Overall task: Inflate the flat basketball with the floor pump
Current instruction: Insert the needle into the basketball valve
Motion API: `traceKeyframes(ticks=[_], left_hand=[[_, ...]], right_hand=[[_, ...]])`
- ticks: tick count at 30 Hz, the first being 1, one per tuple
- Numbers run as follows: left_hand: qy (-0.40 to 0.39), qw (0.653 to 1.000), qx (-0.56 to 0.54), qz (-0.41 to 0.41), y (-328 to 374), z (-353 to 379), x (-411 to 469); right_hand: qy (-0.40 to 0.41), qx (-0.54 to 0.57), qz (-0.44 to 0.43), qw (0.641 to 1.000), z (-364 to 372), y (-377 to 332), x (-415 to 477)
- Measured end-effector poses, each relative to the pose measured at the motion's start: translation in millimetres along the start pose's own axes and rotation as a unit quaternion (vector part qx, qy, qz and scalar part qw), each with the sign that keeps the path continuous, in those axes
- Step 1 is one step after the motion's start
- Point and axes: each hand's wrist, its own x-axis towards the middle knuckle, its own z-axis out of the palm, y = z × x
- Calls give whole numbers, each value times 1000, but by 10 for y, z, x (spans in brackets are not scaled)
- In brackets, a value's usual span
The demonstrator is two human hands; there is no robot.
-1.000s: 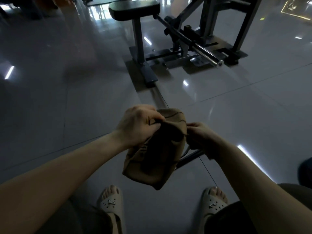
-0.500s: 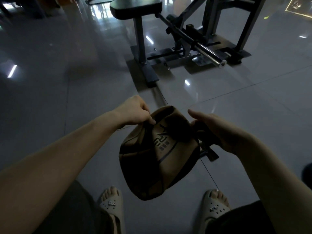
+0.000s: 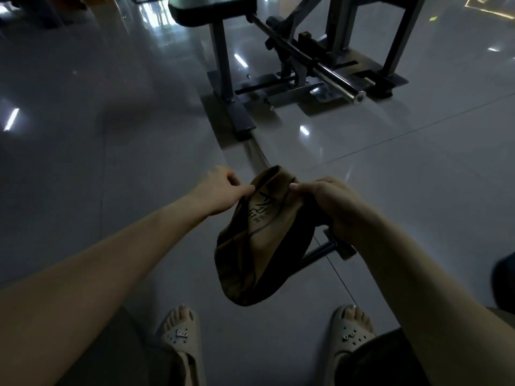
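Observation:
The flat basketball [image 3: 259, 240] is a collapsed brown skin with black lettering, held up in front of me above the floor. My left hand [image 3: 220, 190] pinches its upper left rim. My right hand [image 3: 326, 201] grips its upper right rim, fingers curled over the edge. Below and behind the ball lies the floor pump [image 3: 326, 250], a dark tube with a cross piece, mostly hidden by the ball and my right forearm. No hose or needle shows.
A black weight bench [image 3: 220, 48] with a steel bar [image 3: 337, 79] stands on the glossy tiled floor [image 3: 111, 151] ahead. My two feet in beige sandals [image 3: 181, 335] are planted below the ball. A dark object [image 3: 504, 277] sits at the right edge.
The ball has turned and unfolded so its lettered face points up. My right hand moved from beside the ball to a grip on its rim. My left hand slid to the upper left edge.

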Motion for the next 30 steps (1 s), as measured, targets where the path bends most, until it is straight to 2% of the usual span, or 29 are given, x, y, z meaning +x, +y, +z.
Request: traceKeyframes(ticks=[1, 2, 5, 6, 8, 11, 14, 18, 22, 26, 30], left_hand=[[24, 999, -3, 21, 48, -7, -80], [17, 999, -14, 44, 98, -22, -172], [-147, 984, -38, 91, 214, -36, -456], [-173, 977, -16, 120, 219, -8, -504], [-134, 970, 12, 201, 212, 62, -507], [-16, 964, -53, 259, 189, 35, -370], [20, 975, -88, 205, 156, -47, -246], [-24, 981, -179, 66, 226, 22, -247], [-43, 974, -222, -27, 196, -9, -229], [-55, 962, -259, -66, 150, -80, -203], [-66, 960, -268, -51, 137, -122, -201]], right_hand=[[19, 30, 16, 999, -10, -8, 6], [38, 54, 35, 997, -32, -14, 19], [68, 135, 83, 985, -128, -45, 73], [66, 165, 92, 980, -164, -52, 88], [51, 207, 107, 971, -242, -50, 119], [3, 245, 121, 962, -345, -47, 81], [-28, 276, 120, 953, -367, -60, 51], [47, 204, 103, 972, -305, -45, 103], [84, 118, 48, 988, -247, -68, 101], [65, 46, 12, 997, -179, -82, 100], [47, -27, -33, 998, -146, -57, 100]])
